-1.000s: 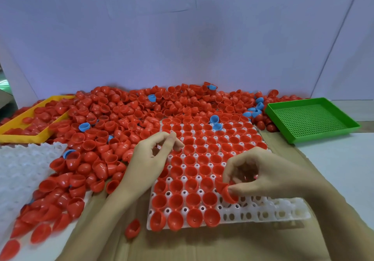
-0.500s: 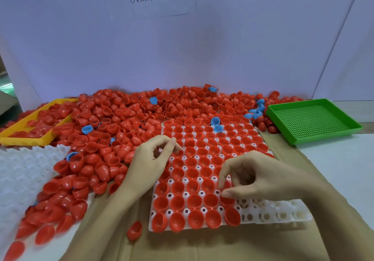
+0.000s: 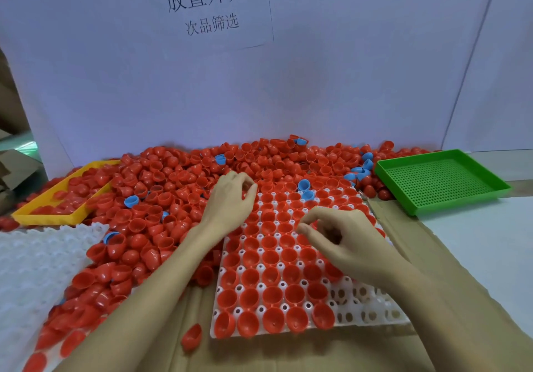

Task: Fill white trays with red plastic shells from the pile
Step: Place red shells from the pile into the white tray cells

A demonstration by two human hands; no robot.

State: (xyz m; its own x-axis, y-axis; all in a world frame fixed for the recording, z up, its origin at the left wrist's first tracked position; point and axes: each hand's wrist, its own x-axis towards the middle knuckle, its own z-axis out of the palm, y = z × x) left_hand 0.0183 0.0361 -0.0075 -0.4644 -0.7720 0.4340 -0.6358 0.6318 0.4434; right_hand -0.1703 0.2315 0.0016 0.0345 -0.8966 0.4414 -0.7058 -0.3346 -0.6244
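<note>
White backdrop panel [image 3: 346, 83] behind bench, paper sign [image 3: 213, 8] with printed characters taped at top. Bench [image 3: 476, 242] partly covered by flattened cardboard [image 3: 403, 227].

White tray [image 3: 372, 311] directly under both hands: most cells filled with red shells [image 3: 271, 273], each seated open side up, dome down, axis vertical. Near-right cells, nearer than right-hand fingers, bare white. Two blue shells [image 3: 304, 188] lying on far rows of tray, just right of left-hand fingers.

Pile [image 3: 173, 187] of loose red shells left of and beyond the tray, orientations mixed: some mouth up, some dome up, some on their side. Few blue ones scattered through it. One stray red shell [image 3: 191, 337] on cardboard, near left corner of tray, tipped on its side.

Yellow tray [image 3: 43, 216] far left, holding red shells. Green perforated tray [image 3: 441, 181] far right, nothing seen inside. Second white tray [image 3: 34, 270] at near left, cells unfilled, pile spilling against its edge.

Left hand [image 3: 230, 201] at far-left corner of tray, at pile margin; fingers curled together, cannot tell whether a shell is pinched. Right hand [image 3: 346, 239] above middle of tray, fingers loosely curled, thumb and forefinger slightly apart, nothing visibly held.
</note>
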